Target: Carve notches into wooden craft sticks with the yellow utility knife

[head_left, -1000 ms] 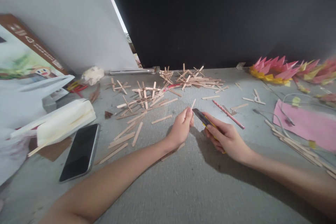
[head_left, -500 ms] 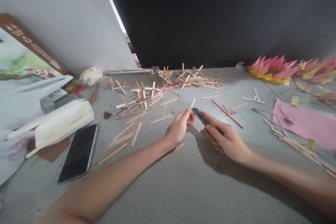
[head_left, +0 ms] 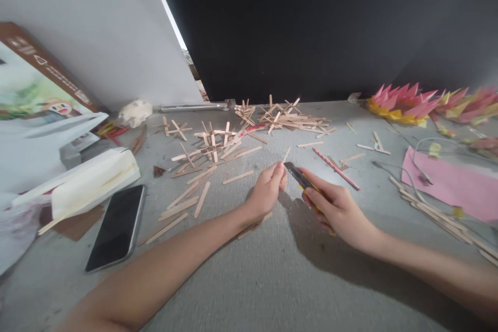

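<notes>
My left hand (head_left: 268, 187) is closed around a thin wooden craft stick (head_left: 287, 155), whose upper end pokes out above the thumb. The rest of that stick is hidden in the fist. In my right hand (head_left: 337, 205) is a utility knife (head_left: 300, 176) with a dark front and yellow body. Its tip points left and is right beside the stick, near my left thumb; whether blade and stick touch I cannot tell. Past my hands lie loose craft sticks (head_left: 238, 177) and pieces built from crossed sticks (head_left: 213, 144).
A phone (head_left: 116, 228) lies at left, near a white plastic bag (head_left: 35, 150). To the right are a red patterned pencil (head_left: 336, 168), pink paper (head_left: 447, 184), a grey cable (head_left: 415, 158) and pink-yellow paper crowns (head_left: 402, 106). A black panel (head_left: 319, 31) stands behind.
The left fist has turned slightly, and the stick in it shows narrower, more edge-on. The knife has shifted very little and stays close to the stick.
</notes>
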Tool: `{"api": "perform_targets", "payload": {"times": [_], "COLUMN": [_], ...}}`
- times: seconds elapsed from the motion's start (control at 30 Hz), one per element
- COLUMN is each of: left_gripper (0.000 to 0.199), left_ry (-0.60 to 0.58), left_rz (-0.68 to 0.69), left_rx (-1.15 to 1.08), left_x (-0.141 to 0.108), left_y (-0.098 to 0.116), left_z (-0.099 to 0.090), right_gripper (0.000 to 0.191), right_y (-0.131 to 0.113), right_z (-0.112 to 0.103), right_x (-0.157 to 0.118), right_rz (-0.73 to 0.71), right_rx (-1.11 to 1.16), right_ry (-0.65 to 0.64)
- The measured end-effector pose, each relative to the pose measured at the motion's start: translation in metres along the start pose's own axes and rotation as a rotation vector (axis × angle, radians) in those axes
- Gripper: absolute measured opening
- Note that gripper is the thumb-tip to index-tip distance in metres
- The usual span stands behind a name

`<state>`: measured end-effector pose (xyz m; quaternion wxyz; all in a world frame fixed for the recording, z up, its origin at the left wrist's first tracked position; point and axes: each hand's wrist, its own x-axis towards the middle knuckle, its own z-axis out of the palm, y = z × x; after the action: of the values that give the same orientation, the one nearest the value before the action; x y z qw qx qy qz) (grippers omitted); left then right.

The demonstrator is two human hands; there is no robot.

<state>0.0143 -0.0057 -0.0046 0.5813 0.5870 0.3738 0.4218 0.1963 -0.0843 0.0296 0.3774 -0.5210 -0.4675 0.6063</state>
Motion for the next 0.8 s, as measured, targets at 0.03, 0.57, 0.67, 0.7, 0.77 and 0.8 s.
{"api": "perform_targets", "payload": {"times": [0.03,0.57,0.67,0.7,0.77,0.8], "left_gripper": [0.055,0.058,0.057,0.057,0.055,0.055], "left_ry": [-0.01,-0.066,-0.084,-0.092,-0.109,-0.116], "left_rz": [-0.014,-0.046,-0.04,-0.044,-0.055,-0.058], "left_rx": [-0.023,-0.024,-0.05,-0.071,-0.129,-0.159], "left_x": [0.0,0.003,0.005,0.005,0.007,0.007], "left_y": [-0.001,-0.008,-0.007,-0.006,-0.004,-0.003], "left_z": [0.0,-0.004,-0.003,-0.002,-0.002,-0.001], "right_gripper": [0.068,0.072,0.074,0.074,0.075,0.075], "right_y": [0.001,-0.02,-0.018,-0.016,-0.014,-0.013], "right_z": [0.0,-0.003,-0.001,0.0,0.001,0.002], "right_x": [0.0,-0.002,-0.002,-0.001,-0.001,-0.001], "right_rz": [-0.022,0.101,0.099,0.092,0.084,0.087], "right_rx": [-0.034,0.052,0.083,0.087,0.095,0.103], "right_ry": [0.009,-0.049,-0.031,-0.023,-0.015,-0.013]}}
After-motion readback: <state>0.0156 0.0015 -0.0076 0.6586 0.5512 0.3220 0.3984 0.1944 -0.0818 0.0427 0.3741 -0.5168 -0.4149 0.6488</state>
